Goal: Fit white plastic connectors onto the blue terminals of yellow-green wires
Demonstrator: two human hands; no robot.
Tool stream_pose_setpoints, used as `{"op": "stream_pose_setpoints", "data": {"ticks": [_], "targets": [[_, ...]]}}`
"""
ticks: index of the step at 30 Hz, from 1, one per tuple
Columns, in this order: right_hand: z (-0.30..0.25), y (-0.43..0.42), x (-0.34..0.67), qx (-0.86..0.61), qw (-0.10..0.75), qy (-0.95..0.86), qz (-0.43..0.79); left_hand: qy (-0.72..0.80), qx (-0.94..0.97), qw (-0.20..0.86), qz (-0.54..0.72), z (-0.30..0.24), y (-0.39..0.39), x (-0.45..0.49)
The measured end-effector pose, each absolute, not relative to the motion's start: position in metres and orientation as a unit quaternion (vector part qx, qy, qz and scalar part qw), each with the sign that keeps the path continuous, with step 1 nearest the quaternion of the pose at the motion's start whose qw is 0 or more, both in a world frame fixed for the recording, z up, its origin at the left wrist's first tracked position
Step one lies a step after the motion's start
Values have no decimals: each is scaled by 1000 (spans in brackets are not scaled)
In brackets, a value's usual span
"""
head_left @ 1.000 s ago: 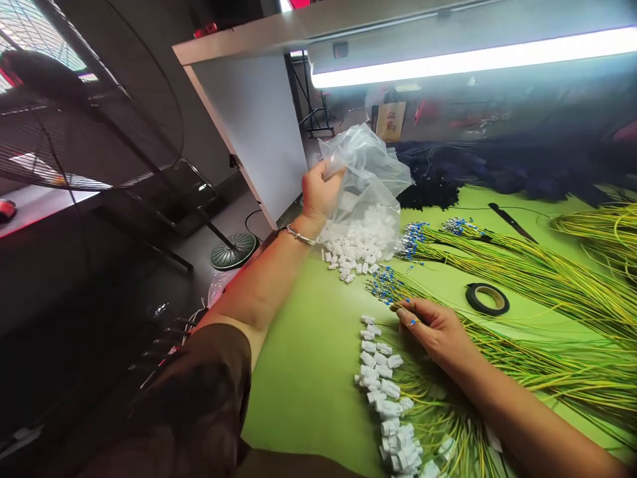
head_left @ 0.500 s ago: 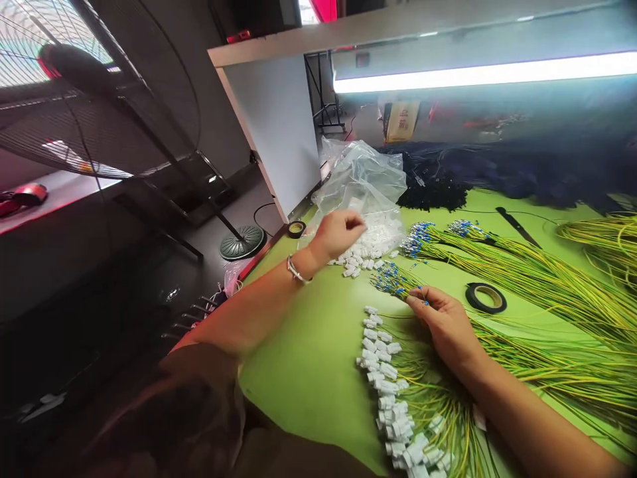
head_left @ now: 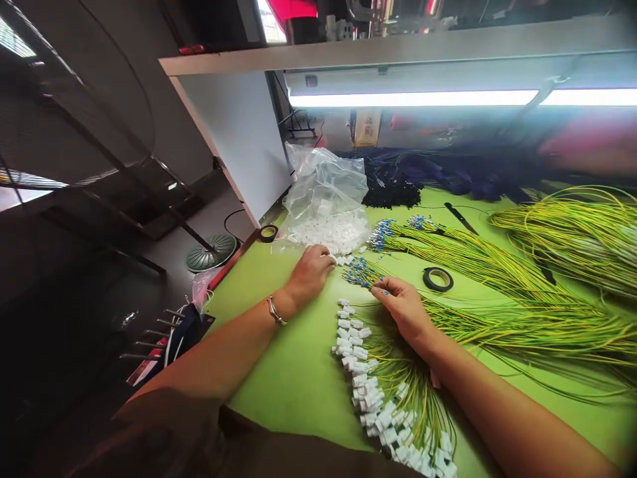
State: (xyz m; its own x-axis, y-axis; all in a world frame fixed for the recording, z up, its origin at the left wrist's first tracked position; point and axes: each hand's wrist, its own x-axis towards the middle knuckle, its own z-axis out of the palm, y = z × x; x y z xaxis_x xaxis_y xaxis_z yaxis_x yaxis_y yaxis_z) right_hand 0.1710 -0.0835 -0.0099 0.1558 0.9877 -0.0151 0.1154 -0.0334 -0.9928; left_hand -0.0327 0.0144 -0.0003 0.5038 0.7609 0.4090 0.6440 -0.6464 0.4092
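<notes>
On green table (head_left: 298,372), left hand (head_left: 311,273) touching white connectors (head_left: 343,260), right hand (head_left: 404,307) pinching wire (head_left: 365,275)

Bench is the usual mess tbh. There's a black tape roll (head_left: 438,279) sitting mid-bench and another tape roll (head_left: 269,233) right at the left edge. A black-handled knife (head_left: 461,218) lies toward the back edge, near a heap of dark wires (head_left: 448,172). Big floor fan (head_left: 74,126) stands off the left side, and a strip light (head_left: 413,99) glows overhead.
</notes>
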Motion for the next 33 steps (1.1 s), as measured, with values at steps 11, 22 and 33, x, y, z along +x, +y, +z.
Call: {"op": "stream_pose_setpoints", "data": {"ticks": [11,22,33], "targets": [[-5,-87,168,-609,486,-489,391,356,431,775,294,-4,-20,-11],[-6,-86,168,-621,482,-502,361,350,380,814,265,-5,-19,-10],[0,-89,164,-629,453,-526,351,305,430,818,232,-11,-18,-13]]}}
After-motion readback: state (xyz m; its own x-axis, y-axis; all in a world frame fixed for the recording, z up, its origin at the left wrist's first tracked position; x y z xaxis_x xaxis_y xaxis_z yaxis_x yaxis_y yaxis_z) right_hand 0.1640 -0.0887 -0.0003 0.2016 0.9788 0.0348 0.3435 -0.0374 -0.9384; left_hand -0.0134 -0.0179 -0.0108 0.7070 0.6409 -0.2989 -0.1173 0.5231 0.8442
